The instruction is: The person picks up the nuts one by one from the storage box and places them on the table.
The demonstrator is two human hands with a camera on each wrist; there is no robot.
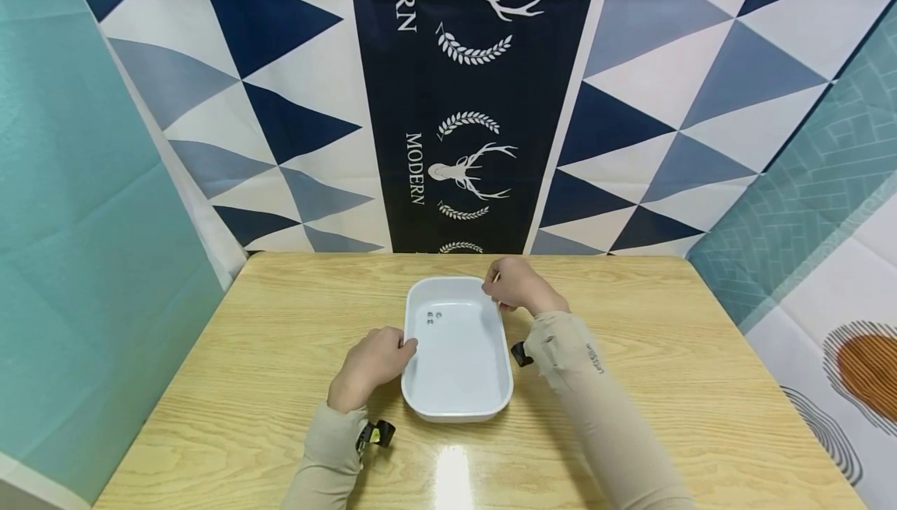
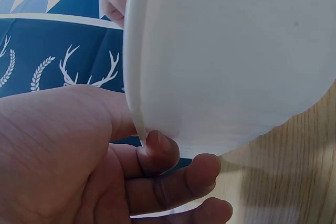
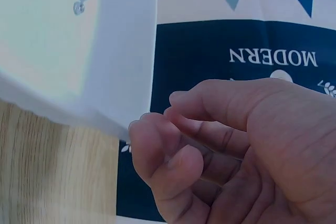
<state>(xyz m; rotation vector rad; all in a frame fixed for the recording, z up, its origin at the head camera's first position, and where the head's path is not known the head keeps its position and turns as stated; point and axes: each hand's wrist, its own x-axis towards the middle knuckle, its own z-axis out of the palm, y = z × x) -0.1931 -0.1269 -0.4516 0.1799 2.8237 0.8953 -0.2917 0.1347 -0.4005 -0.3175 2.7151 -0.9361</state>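
A white rectangular tray holds three small clear round pieces near its far left part. At the tray's left side, the left hand grips the rim, thumb over the edge and fingers below, as the left wrist view shows with the hand against the tray. The right hand is at the far right corner. In the right wrist view its fingers are loosely bent beside the tray edge, the thumb off the rim; whether they touch it is unclear.
A light wooden table lies under the tray. Behind it hangs a patterned cloth with triangles and deer heads. A teal sheet hangs at the left, and another patterned cloth stands at the right.
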